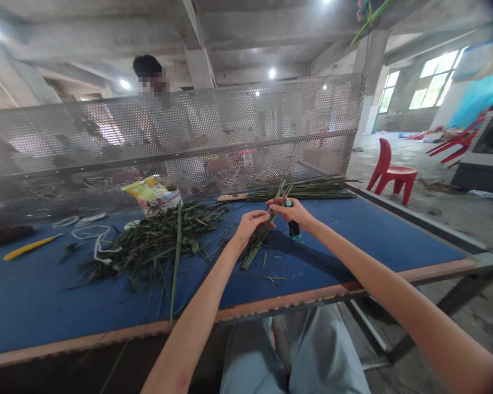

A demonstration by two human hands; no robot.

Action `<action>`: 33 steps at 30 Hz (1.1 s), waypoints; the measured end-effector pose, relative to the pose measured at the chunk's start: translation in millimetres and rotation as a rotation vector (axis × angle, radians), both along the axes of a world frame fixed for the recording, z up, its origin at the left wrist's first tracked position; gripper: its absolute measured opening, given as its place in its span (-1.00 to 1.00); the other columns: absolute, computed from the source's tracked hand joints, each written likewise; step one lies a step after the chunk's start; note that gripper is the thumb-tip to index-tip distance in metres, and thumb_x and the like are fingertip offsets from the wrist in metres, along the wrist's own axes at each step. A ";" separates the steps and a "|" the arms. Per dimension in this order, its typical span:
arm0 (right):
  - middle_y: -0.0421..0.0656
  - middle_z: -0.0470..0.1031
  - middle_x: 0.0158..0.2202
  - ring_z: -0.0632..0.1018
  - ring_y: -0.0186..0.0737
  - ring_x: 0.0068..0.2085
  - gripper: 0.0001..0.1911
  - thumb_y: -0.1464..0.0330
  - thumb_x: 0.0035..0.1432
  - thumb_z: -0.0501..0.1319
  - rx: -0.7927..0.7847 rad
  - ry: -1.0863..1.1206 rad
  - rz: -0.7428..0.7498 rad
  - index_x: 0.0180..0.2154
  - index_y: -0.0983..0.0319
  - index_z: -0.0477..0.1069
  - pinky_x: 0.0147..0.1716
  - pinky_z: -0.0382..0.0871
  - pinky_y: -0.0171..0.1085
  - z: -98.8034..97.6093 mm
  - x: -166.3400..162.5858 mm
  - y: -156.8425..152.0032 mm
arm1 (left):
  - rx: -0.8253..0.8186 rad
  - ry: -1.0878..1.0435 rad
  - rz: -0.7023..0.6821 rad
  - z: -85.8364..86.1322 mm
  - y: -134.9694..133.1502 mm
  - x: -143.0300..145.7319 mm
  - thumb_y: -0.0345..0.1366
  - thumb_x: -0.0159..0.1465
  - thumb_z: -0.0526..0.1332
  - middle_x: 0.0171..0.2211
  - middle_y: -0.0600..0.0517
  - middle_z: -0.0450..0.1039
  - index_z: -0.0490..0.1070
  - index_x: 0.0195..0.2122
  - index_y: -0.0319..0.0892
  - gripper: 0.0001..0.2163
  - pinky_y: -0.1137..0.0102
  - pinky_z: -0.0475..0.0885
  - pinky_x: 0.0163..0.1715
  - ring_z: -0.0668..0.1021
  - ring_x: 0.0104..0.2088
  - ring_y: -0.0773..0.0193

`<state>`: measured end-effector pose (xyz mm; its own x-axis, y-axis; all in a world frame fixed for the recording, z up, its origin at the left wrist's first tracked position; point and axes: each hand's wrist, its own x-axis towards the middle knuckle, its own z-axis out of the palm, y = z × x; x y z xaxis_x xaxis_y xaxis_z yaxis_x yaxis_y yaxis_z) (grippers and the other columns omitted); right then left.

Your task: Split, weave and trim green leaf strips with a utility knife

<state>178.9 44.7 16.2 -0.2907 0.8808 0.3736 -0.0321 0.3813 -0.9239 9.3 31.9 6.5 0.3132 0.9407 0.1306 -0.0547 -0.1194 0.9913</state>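
My left hand (252,223) is closed, its fingertips pinching a small bundle of green stalks (255,243) that slants above the blue tabletop. Close beside it, my right hand (293,212) wraps round a hand tool (294,229) with a black and teal handle, perhaps pliers or snips. The tool's metal tip points up and away from me, near the stalks. Its jaws are too small to make out. To the left of my hands lies a loose heap of dark green leaf strips (148,246).
Long green stalks (312,190) lie along the table's back edge, by a perforated metal screen (238,126). A patterned tub (170,200), white cord (101,241) and yellow-handled tool (30,248) are at left. A person (152,104) is behind the screen. A red chair (396,174) stands right.
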 end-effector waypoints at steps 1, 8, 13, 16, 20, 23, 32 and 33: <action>-0.36 0.22 -0.71 0.11 -0.51 -0.70 -0.60 0.17 -0.03 0.30 0.009 -0.014 -0.011 -0.20 0.30 0.49 -0.72 -0.03 -0.39 0.4 -0.3 -0.9 | 0.031 0.015 0.027 0.1 -0.6 1.0 -0.18 0.00 0.30 -0.57 0.00 0.52 0.50 -0.37 -0.24 -0.76 0.43 0.34 -0.45 0.51 -0.50 0.27; -0.27 0.39 -0.60 0.12 -0.51 -0.69 -0.63 0.15 -0.01 0.27 0.057 -0.062 -0.061 -0.21 0.26 0.53 -0.73 -0.06 -0.39 -3.1 -0.4 0.9 | 0.184 0.105 0.131 0.5 -1.4 4.5 -0.28 0.03 0.24 -0.55 0.00 0.51 0.52 -0.49 -0.24 -0.86 0.38 0.37 -0.36 0.53 -0.46 0.22; -0.15 0.53 -0.41 0.32 -0.42 -0.60 -0.65 0.17 0.01 0.26 0.132 -0.048 -0.134 -0.24 0.27 0.53 -0.64 0.14 -0.38 -5.3 -4.1 2.7 | 0.222 0.155 0.167 1.0 -0.3 2.0 -0.28 0.04 0.22 -0.57 -0.01 0.51 0.52 -0.52 -0.24 -0.85 0.37 0.37 -0.35 0.53 -0.46 0.21; -0.11 0.56 -0.30 0.50 -0.24 -0.32 -0.74 0.21 0.08 0.21 0.309 -0.085 -0.229 -0.30 0.26 0.53 -0.34 0.33 -0.31 -8.4 -7.9 -0.3 | 0.285 0.190 0.193 -0.7 1.1 -1.1 -0.29 0.05 0.20 -0.56 -0.02 0.52 0.51 -0.53 -0.24 -0.85 0.38 0.37 -0.36 0.54 -0.45 0.20; -0.09 0.55 -0.21 0.51 -0.17 -0.19 -0.76 0.28 0.16 0.14 0.543 -0.315 -0.387 -0.24 0.23 0.52 -0.20 0.33 -0.27 -16.6 -9.5 -8.0 | 0.292 0.204 0.216 -6.0 2.5 -3.9 -0.31 0.05 0.18 -0.55 -0.02 0.52 0.50 -0.51 -0.24 -0.86 0.40 0.36 -0.39 0.55 -0.46 0.20; -0.09 0.53 -0.17 0.52 -0.19 -0.19 -0.71 0.39 0.14 0.13 0.704 -0.529 -0.404 -0.11 0.21 0.50 -0.24 0.32 -0.33 -21.7 -10.2 -13.8 | 0.312 0.193 0.214 -8.9 2.7 -5.2 -0.29 0.06 0.18 -0.56 -0.02 0.51 0.50 -0.50 -0.25 -0.84 0.41 0.35 -0.43 0.54 -0.47 0.21; -0.12 0.49 -0.09 0.54 -0.21 -0.23 -0.46 0.44 0.11 0.10 0.831 -0.928 -0.395 0.16 0.17 0.28 -0.37 0.31 -0.36 -28.9 -19.8 -23.6 | 0.340 0.197 0.337 -11.4 11.2 -14.6 -0.41 -0.01 0.11 -0.59 0.04 0.47 0.50 -0.57 -0.23 -0.83 0.44 0.33 -0.42 0.46 -0.50 0.29; -0.11 0.49 -0.09 0.54 -0.21 -0.24 -0.45 0.44 0.12 0.10 0.833 -0.953 -0.393 0.17 0.17 0.26 -0.37 0.32 -0.36 -29.6 -21.1 -24.4 | 0.326 0.184 0.337 -11.8 11.7 -14.7 -0.42 -0.02 0.11 -0.59 0.05 0.47 0.51 -0.56 -0.23 -0.83 0.44 0.34 -0.43 0.46 -0.50 0.29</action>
